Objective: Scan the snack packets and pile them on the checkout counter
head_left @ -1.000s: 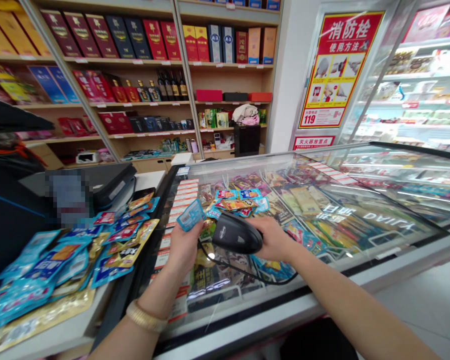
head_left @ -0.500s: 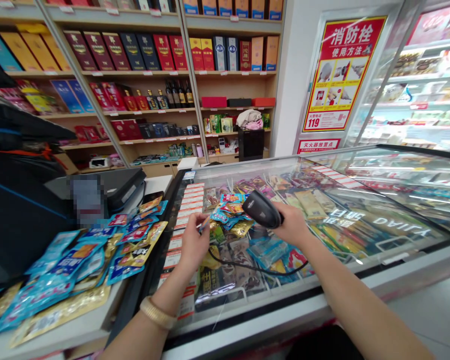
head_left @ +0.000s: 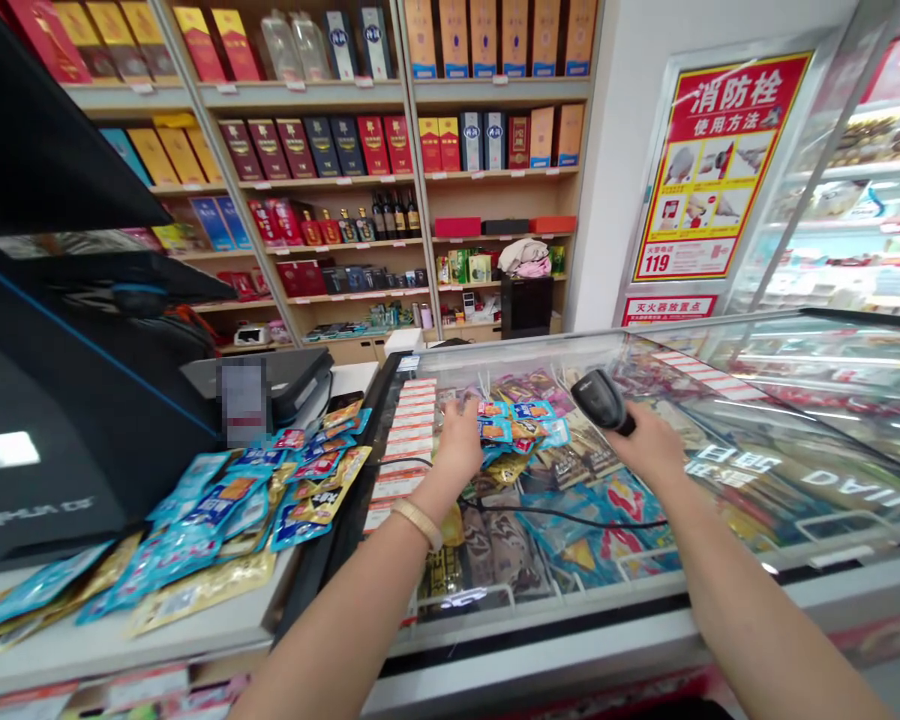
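Observation:
My right hand (head_left: 651,440) is wrapped round the handle of a black barcode scanner (head_left: 600,400), held above the glass freezer lid (head_left: 525,590). Its head points up and to the left. My left hand (head_left: 461,440) is at the left side of a small pile of blue and gold snack packets (head_left: 521,430) lying on the glass. Its fingertips are apart and close to the packets; I see nothing held in them. The black cable (head_left: 562,517) crosses the glass between my forearms.
A larger heap of snack packets (head_left: 210,520) covers the counter on the left, beside a black till machine (head_left: 52,400) and a dark printer-like device (head_left: 292,380). Price labels (head_left: 405,430) line the freezer's left side. Shelves of boxed bottles (head_left: 345,145) stand behind.
My left hand has moved from in front of the pile to its left edge, and its pinch has loosened. The scanner has moved right, away from the packets. The view has shifted left.

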Demonstrator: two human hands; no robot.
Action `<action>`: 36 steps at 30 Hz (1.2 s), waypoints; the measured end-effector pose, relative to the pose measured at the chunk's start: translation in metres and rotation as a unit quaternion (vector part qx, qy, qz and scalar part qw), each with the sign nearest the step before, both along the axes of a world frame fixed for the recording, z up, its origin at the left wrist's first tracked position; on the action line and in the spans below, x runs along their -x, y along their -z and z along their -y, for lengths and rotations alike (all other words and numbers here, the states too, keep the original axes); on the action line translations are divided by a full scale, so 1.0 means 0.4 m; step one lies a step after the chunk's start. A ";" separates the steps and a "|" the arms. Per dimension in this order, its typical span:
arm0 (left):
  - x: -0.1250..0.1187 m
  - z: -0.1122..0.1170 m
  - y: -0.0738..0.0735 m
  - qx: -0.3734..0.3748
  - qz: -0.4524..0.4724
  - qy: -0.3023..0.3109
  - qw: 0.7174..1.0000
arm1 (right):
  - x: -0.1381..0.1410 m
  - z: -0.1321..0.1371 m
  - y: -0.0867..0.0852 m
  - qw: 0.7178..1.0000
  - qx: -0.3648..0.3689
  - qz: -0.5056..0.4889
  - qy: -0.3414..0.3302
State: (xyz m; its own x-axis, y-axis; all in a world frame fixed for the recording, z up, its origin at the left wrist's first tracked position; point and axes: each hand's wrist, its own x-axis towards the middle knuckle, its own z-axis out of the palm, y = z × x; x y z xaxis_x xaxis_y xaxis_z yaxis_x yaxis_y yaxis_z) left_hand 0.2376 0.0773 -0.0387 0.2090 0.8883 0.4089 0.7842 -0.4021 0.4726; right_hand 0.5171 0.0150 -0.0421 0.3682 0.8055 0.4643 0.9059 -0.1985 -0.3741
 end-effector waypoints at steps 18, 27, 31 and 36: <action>0.521 0.031 -0.114 0.103 -0.186 -0.342 0.916 | 0.040 0.005 -0.005 0.999 -0.004 0.015 -0.038; 0.511 0.054 -0.145 -0.048 -0.107 -0.311 0.943 | 0.058 0.007 0.000 0.998 -0.009 0.039 -0.056; 0.443 0.100 -0.158 -0.194 0.072 -0.263 0.942 | 0.072 0.013 -0.001 0.996 -0.037 0.026 -0.071; 0.300 0.124 -0.116 -0.092 0.342 -0.142 0.924 | 0.093 0.026 -0.004 0.980 -0.115 0.009 -0.164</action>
